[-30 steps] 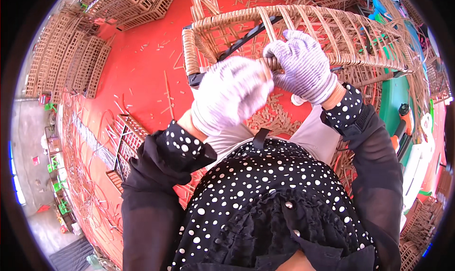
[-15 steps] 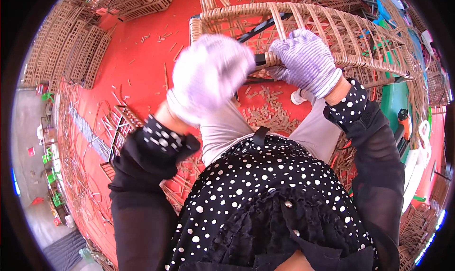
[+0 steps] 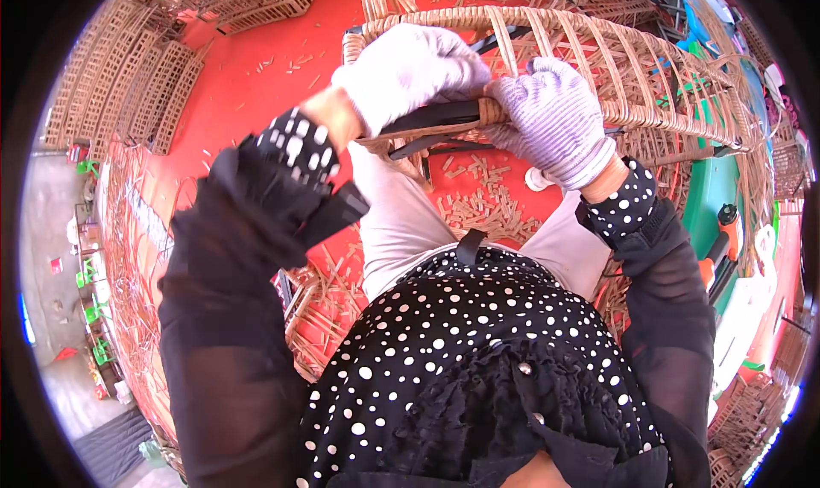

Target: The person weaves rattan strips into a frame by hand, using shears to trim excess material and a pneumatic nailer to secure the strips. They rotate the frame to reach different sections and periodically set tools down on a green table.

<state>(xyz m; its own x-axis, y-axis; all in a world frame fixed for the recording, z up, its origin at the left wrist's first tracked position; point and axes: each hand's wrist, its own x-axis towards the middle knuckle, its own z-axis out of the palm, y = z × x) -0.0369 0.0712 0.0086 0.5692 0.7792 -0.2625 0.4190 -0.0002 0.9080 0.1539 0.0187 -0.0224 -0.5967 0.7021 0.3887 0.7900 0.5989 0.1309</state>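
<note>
A woven wicker frame, tan strips over dark bars, lies across the top centre above my knees. My right hand, in a pale striped glove, is closed around its near bar beside the wrapped end of wicker. Left of that wrapping the black bar is bare, with a thin brown strip along its lower side. My left hand, gloved too, is closed just above this bare stretch, knuckles up and fingers towards my right hand. What its fingers hold is hidden.
Cut wicker pieces litter the red floor between my legs. Woven panels are stacked at the far left. On the right are a green surface, an orange-and-black tool and hanging loose strands.
My left hand, blurred before, has moved right and up, close to my right hand and over the bar. My right hand stays almost in place on the frame.
</note>
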